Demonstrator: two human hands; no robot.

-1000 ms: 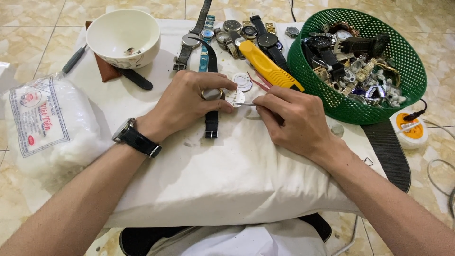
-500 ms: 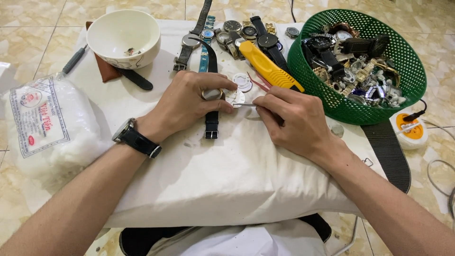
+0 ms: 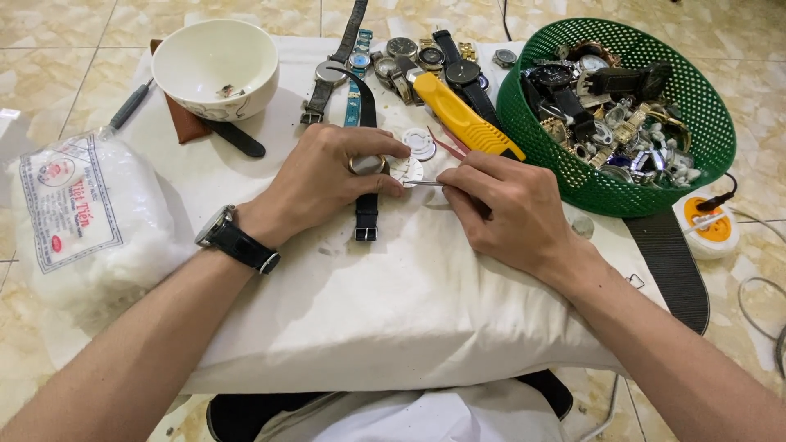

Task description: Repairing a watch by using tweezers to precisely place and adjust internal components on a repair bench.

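The left hand (image 3: 327,176) lies palm down on a white cushion (image 3: 393,303), its fingers curled over a watch with a dark strap (image 3: 366,214). The thumb and forefinger pinch the round metal case (image 3: 366,164) and pin it to the cloth — a closed grip. A black wristwatch (image 3: 232,240) sits on this wrist.

Just to the right, the right hand (image 3: 512,209) is closed around thin metal tweezers (image 3: 422,183), held like a pen between thumb and fingers. The tips point left and touch a small white dial disc (image 3: 406,171) that lies against the case, between the two hands. Whether the tips clasp the disc or only press on it cannot be told.

A little farther off lie a white round ring piece (image 3: 421,145) and a yellow-handled tool (image 3: 463,119), slanting from far left to near right beside the right knuckles. Along the far edge of the cushion stands a row of loose watches (image 3: 426,56), with a teal strap (image 3: 356,78) and a grey strap (image 3: 321,90) trailing nearer.

At the far left is a white bowl (image 3: 214,67) with a few tiny parts inside, resting on a brown leather piece (image 3: 184,123); a black strap piece (image 3: 233,137) lies just near of it. A grey-handled tool (image 3: 127,106) lies to the left, and a clear bag of white cotton (image 3: 82,221) sits on the tiled floor (image 3: 49,41) at the left.

At the far right a green mesh basket (image 3: 606,184) holds a heap of watches and bracelets. Near it — on the right — a black ribbed belt (image 3: 667,266) runs down the cushion's edge, beside an orange and white round socket (image 3: 711,227).
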